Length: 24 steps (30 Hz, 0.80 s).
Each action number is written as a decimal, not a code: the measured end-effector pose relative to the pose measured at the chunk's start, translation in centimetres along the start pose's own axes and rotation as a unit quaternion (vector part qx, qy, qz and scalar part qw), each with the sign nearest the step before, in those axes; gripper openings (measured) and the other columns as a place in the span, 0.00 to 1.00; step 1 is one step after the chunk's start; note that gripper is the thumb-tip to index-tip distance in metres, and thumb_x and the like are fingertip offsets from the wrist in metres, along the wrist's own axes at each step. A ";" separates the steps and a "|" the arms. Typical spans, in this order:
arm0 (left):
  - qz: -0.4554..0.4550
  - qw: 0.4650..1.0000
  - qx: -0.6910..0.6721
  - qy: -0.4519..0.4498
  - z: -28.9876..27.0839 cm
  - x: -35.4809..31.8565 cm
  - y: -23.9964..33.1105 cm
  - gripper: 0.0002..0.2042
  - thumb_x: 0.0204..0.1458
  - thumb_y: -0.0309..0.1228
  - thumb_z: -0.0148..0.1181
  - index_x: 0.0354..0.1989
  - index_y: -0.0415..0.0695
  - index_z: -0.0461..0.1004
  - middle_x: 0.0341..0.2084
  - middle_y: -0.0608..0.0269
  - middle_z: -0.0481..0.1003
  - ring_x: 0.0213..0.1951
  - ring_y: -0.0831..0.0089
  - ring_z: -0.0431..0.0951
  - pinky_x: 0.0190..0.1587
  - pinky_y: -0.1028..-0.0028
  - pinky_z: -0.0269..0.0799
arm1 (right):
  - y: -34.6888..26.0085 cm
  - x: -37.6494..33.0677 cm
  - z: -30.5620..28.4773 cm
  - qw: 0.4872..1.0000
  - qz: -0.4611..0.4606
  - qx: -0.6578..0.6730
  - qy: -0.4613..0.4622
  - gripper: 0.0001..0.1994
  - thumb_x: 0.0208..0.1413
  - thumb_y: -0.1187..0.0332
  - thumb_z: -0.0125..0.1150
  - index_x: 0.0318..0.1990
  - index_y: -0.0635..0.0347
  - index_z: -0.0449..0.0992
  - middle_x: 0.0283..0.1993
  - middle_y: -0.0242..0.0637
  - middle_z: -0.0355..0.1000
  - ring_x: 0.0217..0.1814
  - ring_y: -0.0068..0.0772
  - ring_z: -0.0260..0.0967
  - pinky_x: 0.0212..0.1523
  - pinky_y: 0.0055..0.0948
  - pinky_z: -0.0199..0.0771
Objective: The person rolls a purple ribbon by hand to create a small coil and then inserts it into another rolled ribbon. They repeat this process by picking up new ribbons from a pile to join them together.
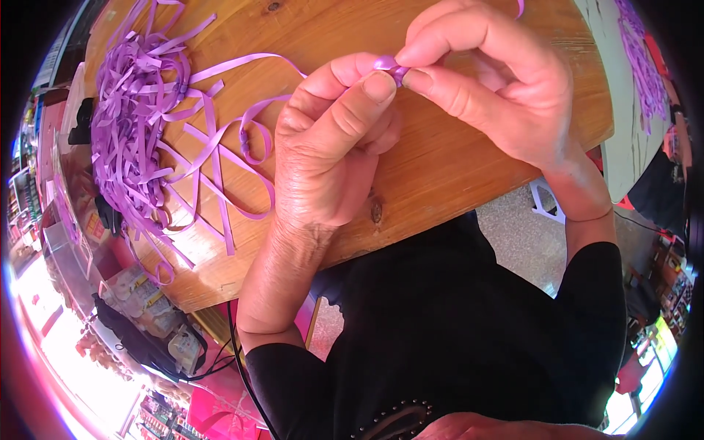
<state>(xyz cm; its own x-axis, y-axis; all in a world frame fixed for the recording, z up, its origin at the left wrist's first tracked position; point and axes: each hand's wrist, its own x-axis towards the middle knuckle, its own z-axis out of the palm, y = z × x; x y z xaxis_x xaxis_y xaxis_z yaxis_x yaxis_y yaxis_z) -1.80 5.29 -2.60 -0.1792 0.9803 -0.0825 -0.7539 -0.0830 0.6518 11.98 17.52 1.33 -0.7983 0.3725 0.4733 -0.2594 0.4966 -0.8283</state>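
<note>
Over the wooden table, both my hands meet at a small loop of shiny purple ribbon (pixel 386 63). My left hand (pixel 334 125) pinches it between thumb and forefinger, the other fingers curled under. From the right, my right hand (pixel 491 81) grips the same ribbon at its folded end with thumb and forefinger tips. A long purple strand trails left from behind my left hand. A large tangled heap of cut purple ribbons (pixel 136 121) lies at the table's left side, with loose strands spreading toward my left wrist. Whether the ribbon is knotted is hidden by my fingertips.
The wooden table (pixel 440 158) ends in a rounded edge close to my body. To its right is a pale surface (pixel 623 88) with more purple ribbons (pixel 640 62) hanging over it. Black cables (pixel 233 330) run down below the table's left front. A white stool (pixel 546 199) stands on the floor.
</note>
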 end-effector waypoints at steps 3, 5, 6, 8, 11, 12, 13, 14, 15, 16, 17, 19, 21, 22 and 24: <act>-0.015 0.999 -0.022 -0.020 -0.5 0.3 -0.3 0.09 0.55 0.28 0.52 0.41 0.37 0.70 0.16 0.78 0.55 0.17 0.85 0.49 0.21 0.82 0.46 | -0.6 0.1 -0.3 0.996 -0.033 -0.081 -0.006 0.09 0.47 0.83 0.61 0.37 0.66 0.75 0.34 0.39 0.70 0.34 0.29 0.70 0.33 0.20 0.68; -0.025 0.999 -0.022 -0.020 -0.5 0.4 -0.4 0.10 0.55 0.28 0.51 0.42 0.35 0.70 0.15 0.78 0.55 0.17 0.85 0.49 0.21 0.82 0.46 | -1.1 0.3 -0.6 0.985 -0.047 -0.167 -0.014 0.09 0.45 0.83 0.62 0.35 0.64 0.76 0.32 0.39 0.70 0.32 0.30 0.69 0.31 0.20 0.67; -0.026 0.999 -0.023 -0.020 -0.5 0.4 -0.4 0.10 0.55 0.28 0.51 0.42 0.35 0.70 0.15 0.78 0.55 0.17 0.85 0.49 0.21 0.82 0.46 | -1.0 0.2 -0.5 0.985 -0.045 -0.167 -0.013 0.09 0.45 0.83 0.62 0.35 0.64 0.76 0.32 0.39 0.70 0.32 0.30 0.69 0.31 0.20 0.67; -0.026 1.000 0.007 -0.002 -0.4 0.4 -0.2 0.11 0.56 0.29 0.51 0.42 0.35 0.70 0.16 0.77 0.56 0.17 0.85 0.49 0.21 0.82 0.46 | -0.9 0.1 -0.3 0.980 -0.066 -0.189 0.002 0.08 0.44 0.83 0.62 0.34 0.64 0.76 0.31 0.38 0.69 0.30 0.31 0.69 0.29 0.19 0.66; -0.025 0.999 0.036 0.005 -0.5 0.2 -0.2 0.11 0.56 0.28 0.51 0.43 0.35 0.70 0.16 0.76 0.57 0.17 0.85 0.49 0.21 0.82 0.46 | -2.7 0.4 -0.9 0.985 0.063 -0.157 -0.020 0.07 0.43 0.82 0.61 0.32 0.64 0.75 0.31 0.37 0.69 0.30 0.30 0.68 0.29 0.19 0.66; -0.026 0.999 0.035 0.006 -0.3 0.2 -0.2 0.11 0.56 0.28 0.51 0.43 0.35 0.70 0.16 0.76 0.57 0.17 0.85 0.49 0.21 0.82 0.46 | -2.6 0.4 -0.9 0.985 0.064 -0.156 -0.020 0.07 0.43 0.82 0.61 0.32 0.64 0.75 0.31 0.37 0.69 0.30 0.30 0.68 0.29 0.19 0.66; -0.023 0.998 0.057 0.028 0.1 0.1 -0.1 0.10 0.56 0.28 0.51 0.43 0.35 0.71 0.16 0.76 0.57 0.17 0.85 0.49 0.21 0.82 0.46 | -2.3 0.3 -0.9 0.992 0.073 -0.104 -0.013 0.06 0.44 0.81 0.61 0.32 0.64 0.74 0.31 0.36 0.69 0.30 0.29 0.68 0.30 0.19 0.66; -0.020 0.995 0.080 0.049 0.4 0.0 -0.1 0.10 0.56 0.28 0.52 0.43 0.36 0.72 0.16 0.76 0.58 0.17 0.85 0.50 0.21 0.81 0.45 | -2.1 0.3 -1.0 0.995 0.082 -0.053 -0.004 0.06 0.44 0.81 0.61 0.31 0.64 0.74 0.31 0.36 0.69 0.31 0.28 0.68 0.31 0.20 0.66; -0.020 0.995 0.080 0.048 0.4 0.0 -0.2 0.10 0.56 0.28 0.52 0.43 0.36 0.72 0.16 0.76 0.58 0.17 0.85 0.50 0.21 0.81 0.45 | -1.6 0.3 -0.9 0.995 0.082 -0.053 -0.004 0.06 0.44 0.81 0.61 0.31 0.64 0.74 0.31 0.36 0.69 0.31 0.28 0.68 0.31 0.20 0.66; -0.007 0.996 0.082 0.032 0.3 0.0 -0.3 0.10 0.56 0.27 0.52 0.42 0.36 0.72 0.16 0.77 0.58 0.17 0.85 0.50 0.21 0.81 0.45 | -0.7 0.6 -0.8 1.000 0.019 0.000 -0.014 0.06 0.45 0.81 0.60 0.32 0.64 0.74 0.31 0.36 0.69 0.32 0.27 0.68 0.33 0.20 0.66; 0.006 0.996 0.084 0.016 0.3 0.0 -0.3 0.09 0.55 0.27 0.53 0.42 0.37 0.72 0.16 0.77 0.57 0.17 0.84 0.50 0.21 0.81 0.45 | 0.7 0.8 -0.7 0.997 -0.044 0.053 -0.024 0.06 0.45 0.81 0.59 0.32 0.65 0.74 0.32 0.36 0.69 0.33 0.26 0.68 0.34 0.20 0.66; 0.003 0.996 0.088 0.014 0.6 0.2 -0.3 0.09 0.55 0.26 0.53 0.42 0.37 0.73 0.15 0.77 0.57 0.17 0.84 0.50 0.22 0.81 0.45 | 3.4 1.3 -0.6 0.973 -0.168 0.153 -0.042 0.05 0.46 0.81 0.58 0.33 0.65 0.73 0.33 0.36 0.69 0.35 0.25 0.68 0.37 0.19 0.65; 0.004 0.995 0.095 0.016 0.7 0.0 -0.1 0.09 0.55 0.26 0.54 0.42 0.37 0.73 0.15 0.77 0.57 0.17 0.84 0.50 0.22 0.81 0.45 | 5.5 1.7 -0.5 0.920 -0.291 0.254 -0.063 0.05 0.47 0.81 0.57 0.33 0.65 0.73 0.34 0.36 0.69 0.37 0.24 0.67 0.40 0.19 0.65; 0.006 0.995 0.095 0.016 0.8 0.0 -0.2 0.09 0.55 0.26 0.54 0.42 0.37 0.73 0.15 0.77 0.56 0.17 0.84 0.50 0.22 0.81 0.45 | 6.0 1.7 -0.5 0.912 -0.307 0.264 -0.063 0.06 0.48 0.82 0.57 0.34 0.66 0.72 0.34 0.35 0.69 0.38 0.24 0.67 0.41 0.19 0.65; 0.011 0.995 0.096 0.024 0.3 -0.1 -0.2 0.09 0.55 0.26 0.53 0.42 0.37 0.73 0.15 0.77 0.56 0.17 0.84 0.50 0.22 0.80 0.45 | 2.2 0.1 -0.4 0.966 -0.084 0.244 -0.007 0.06 0.48 0.82 0.57 0.34 0.66 0.72 0.34 0.36 0.69 0.38 0.24 0.67 0.41 0.19 0.66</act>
<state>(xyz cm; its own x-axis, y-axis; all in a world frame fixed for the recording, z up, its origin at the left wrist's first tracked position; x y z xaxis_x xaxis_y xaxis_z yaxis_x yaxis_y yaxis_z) -1.48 5.22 -2.50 -0.2277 0.9687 -0.0986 -0.6157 -0.0648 0.7853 11.49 18.94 -0.30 -0.7289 0.3058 0.6126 -0.6091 0.1189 -0.7841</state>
